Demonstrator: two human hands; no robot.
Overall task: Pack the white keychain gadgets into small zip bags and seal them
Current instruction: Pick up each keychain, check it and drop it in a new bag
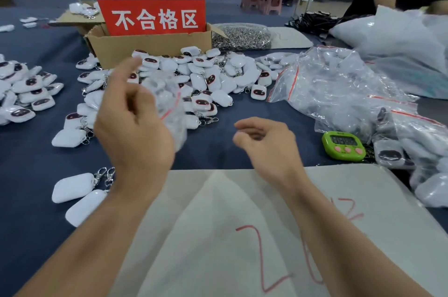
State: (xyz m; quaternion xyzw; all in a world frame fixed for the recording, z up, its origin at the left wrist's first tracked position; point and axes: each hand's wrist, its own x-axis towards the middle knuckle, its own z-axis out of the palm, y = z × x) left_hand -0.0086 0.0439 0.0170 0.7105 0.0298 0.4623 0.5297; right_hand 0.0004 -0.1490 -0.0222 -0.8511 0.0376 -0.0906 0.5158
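Above the blue tablecloth, left hand fingers hold one zip bag; right hand fingers loosely curled.

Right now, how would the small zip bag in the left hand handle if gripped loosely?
Probably floppy: the zip bag looks like thin, crumpled film at the left hand. Likely very light for its size; its glossy plastic may slip.

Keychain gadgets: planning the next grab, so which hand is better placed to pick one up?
Right. The right hand is empty, fingers loosely curled, near the gadget pile; the left hand holds a zip bag.
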